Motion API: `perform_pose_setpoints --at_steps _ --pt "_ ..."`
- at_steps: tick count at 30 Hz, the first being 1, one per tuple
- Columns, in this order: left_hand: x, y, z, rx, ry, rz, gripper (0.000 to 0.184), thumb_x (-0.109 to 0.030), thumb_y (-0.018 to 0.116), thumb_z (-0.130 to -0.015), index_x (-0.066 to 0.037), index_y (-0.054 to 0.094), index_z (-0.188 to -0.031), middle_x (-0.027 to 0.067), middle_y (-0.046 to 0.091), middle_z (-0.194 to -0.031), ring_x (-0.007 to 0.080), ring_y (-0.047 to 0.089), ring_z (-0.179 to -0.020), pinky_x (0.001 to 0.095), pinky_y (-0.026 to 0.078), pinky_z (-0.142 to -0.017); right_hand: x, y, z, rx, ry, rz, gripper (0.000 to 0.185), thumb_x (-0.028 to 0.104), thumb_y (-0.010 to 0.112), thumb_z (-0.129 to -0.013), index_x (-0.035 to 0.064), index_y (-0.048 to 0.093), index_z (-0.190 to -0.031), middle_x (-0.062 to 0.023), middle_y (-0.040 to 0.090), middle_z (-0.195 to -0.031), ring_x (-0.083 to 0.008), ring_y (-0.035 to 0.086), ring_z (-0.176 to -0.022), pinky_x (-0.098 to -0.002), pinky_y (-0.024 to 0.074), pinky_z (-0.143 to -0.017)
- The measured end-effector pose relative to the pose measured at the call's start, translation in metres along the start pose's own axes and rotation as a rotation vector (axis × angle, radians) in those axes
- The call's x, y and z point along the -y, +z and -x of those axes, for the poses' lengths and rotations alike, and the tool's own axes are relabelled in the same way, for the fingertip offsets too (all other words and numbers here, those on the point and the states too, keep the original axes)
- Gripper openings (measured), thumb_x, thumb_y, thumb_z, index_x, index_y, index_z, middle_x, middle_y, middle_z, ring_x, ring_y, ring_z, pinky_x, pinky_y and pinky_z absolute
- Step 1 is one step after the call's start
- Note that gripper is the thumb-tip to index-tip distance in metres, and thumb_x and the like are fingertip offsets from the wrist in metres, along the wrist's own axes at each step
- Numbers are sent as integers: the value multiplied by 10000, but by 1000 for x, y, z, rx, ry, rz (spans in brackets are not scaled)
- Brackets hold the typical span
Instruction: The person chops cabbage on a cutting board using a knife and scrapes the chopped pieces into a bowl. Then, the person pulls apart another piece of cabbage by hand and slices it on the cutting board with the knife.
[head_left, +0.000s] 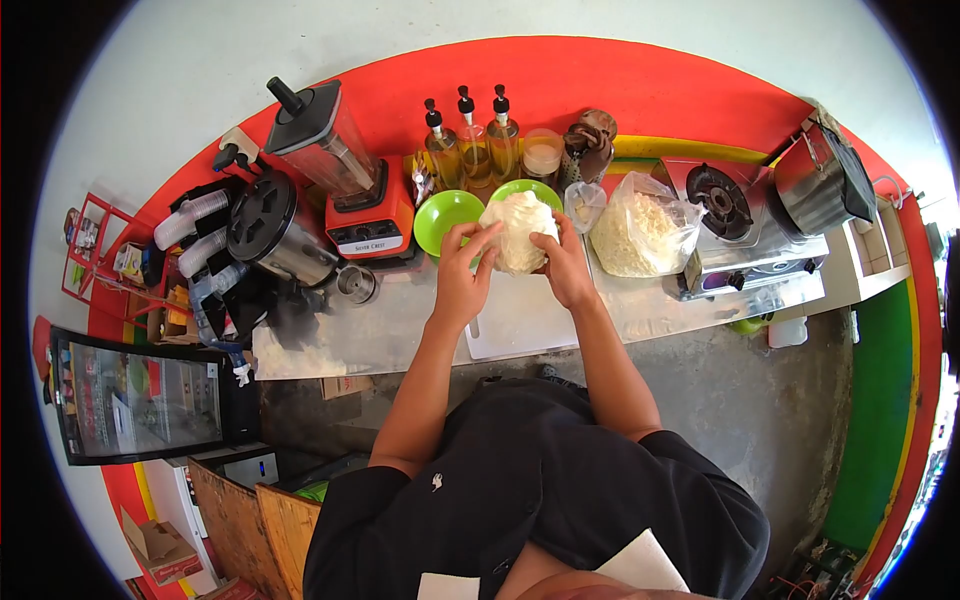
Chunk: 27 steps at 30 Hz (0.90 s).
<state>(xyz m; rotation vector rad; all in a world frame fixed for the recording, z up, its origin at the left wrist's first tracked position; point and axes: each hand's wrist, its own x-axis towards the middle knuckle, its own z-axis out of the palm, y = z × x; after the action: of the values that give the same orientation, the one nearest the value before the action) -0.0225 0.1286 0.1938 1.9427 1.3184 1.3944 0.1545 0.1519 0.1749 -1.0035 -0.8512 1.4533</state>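
A pale, whitish lump (522, 238), dough-like or wrapped in thin plastic, is held up above the counter between my two hands. My left hand (466, 265) grips its left side, fingers curled against it. On the right side, my right hand (566, 268) has its fingers and thumb pressed to the lump. A green bowl (445, 218) sits just left of it, and a second green bowl (528, 187) is partly hidden behind it. Below my hands lies a white cutting board (522, 325). To the right stands an open plastic bag (642, 240) of pale, crumbly pieces, beside a small clear container (585, 203).
A red blender (368, 225), a steel pot with a black lid (275, 232) and a metal cup (355, 283) stand left. Pump bottles (472, 150) line the back. Right are a gas stove (745, 225) and a large pot (822, 175). The steel counter (400, 335) ends before me.
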Motion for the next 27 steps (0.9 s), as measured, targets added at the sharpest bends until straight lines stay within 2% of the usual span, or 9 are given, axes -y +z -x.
perform_pose_setpoints --at_steps 1,4,7,10,17,20,22,24,27 --pt "3 0 -1 -15 71 -114 208 -39 691 -903 -61 726 -1108 97 635 -1152 269 600 -1074 379 508 -863 0 -2 0 -2 -1 0 458 179 608 -961 2 474 -1361 -127 620 -1230 -192 665 -1049 -359 611 -767" --pt "10 0 -4 -56 188 -74 154 -37 701 -897 -46 726 -1049 85 656 -1063 263 599 -1035 367 500 -870 1 -4 0 124 41 -114 501 154 599 -940 -2 459 -1395 -122 618 -1248 -186 664 -1048 -347 607 -772" --pt "9 2 -5 28 75 109 106 -45 698 -903 -35 713 -1007 70 648 -960 261 578 -996 357 486 -863 2 -5 2 92 80 -161 497 134 581 -936 0 463 -1400 -115 623 -1244 -180 666 -1034 -343 604 -767" --pt "3 1 -6 72 22 97 74 -54 706 -900 -28 700 -969 70 635 -928 259 558 -944 350 476 -838 3 -6 1 105 89 -132 499 131 583 -935 -13 462 -1397 -113 630 -1228 -182 665 -1023 -330 591 -784" --pt "-4 -2 -8 150 126 8 131 -31 721 -874 -38 729 -1005 84 636 -934 245 579 -891 341 474 -820 11 0 1 41 40 -31 476 131 660 -940 -52 447 -1324 -142 617 -1180 -160 637 -1005 -307 557 -818" --pt "1 7 -5 118 70 17 181 -14 746 -843 -44 746 -1022 81 636 -949 241 610 -923 333 492 -818 21 3 4 -3 38 15 470 136 688 -936 -45 442 -1292 -139 595 -1184 -160 617 -1013 -304 544 -823" --pt "-4 14 -7 -21 138 21 207 4 762 -821 -49 758 -1021 82 640 -986 233 630 -949 336 508 -819 21 2 3 2 43 23 471 140 700 -933 -43 439 -1281 -136 584 -1188 -163 607 -1017 -300 536 -824" --pt "-12 18 -8 -2 134 30 243 -2 777 -804 -52 760 -1041 81 642 -1008 236 630 -955 345 509 -827 13 1 -1 -3 -74 117 451 148 704 -932 -39 441 -1247 -142 571 -1192 -172 582 -1047 -304 531 -817" --pt "-10 19 -6 48 183 -1 330 -9 810 -763 -60 762 -1086 81 643 -1042 244 628 -956 357 512 -831 16 3 3 -98 -6 37 446 155 707 -928 -37 437 -1225 -148 568 -1174 -180 566 -1070 -305 530 -813"
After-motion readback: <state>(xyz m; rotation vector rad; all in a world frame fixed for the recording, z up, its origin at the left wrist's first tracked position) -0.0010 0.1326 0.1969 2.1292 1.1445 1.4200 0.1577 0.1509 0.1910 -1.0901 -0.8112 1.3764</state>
